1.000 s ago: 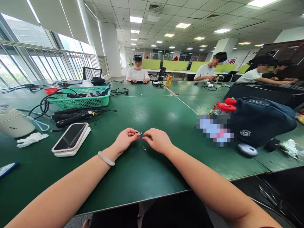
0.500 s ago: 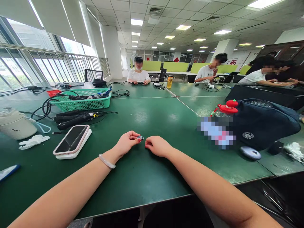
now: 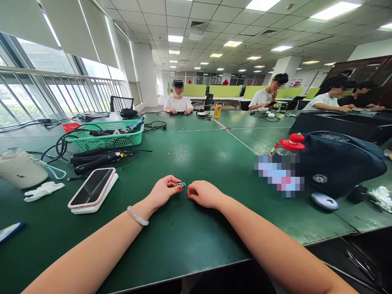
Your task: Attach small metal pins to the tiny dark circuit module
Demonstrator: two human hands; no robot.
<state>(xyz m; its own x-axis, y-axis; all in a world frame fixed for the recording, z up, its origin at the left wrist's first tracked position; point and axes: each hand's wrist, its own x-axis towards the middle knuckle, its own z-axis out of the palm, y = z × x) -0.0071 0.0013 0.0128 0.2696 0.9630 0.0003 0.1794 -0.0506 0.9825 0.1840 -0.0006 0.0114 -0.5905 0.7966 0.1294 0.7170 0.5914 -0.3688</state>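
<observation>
Just above the green table (image 3: 183, 241), my left hand (image 3: 165, 191) pinches a small dark piece with light markings (image 3: 181, 184) between thumb and fingers. It looks like a little circuit board or connector, too small to make out for sure. A short gap to the right of it, my right hand (image 3: 204, 193) is closed, its fingertips curled inward toward the piece. Whatever the right fingers hold, if anything, is hidden. A pale bangle (image 3: 137, 216) circles my left wrist.
On the left lie a phone on a white box (image 3: 93, 188), a green basket (image 3: 107, 141) with black cables, and a beige container (image 3: 21, 167). To the right are a red-capped bottle (image 3: 292, 143), a navy bag (image 3: 343, 163) and a bluish oval object (image 3: 324, 201). Several people sit farther back.
The view has tilted up slightly, so everything sits a little lower. My hands keep nearly the same pose, the small piece still in my left fingers.
</observation>
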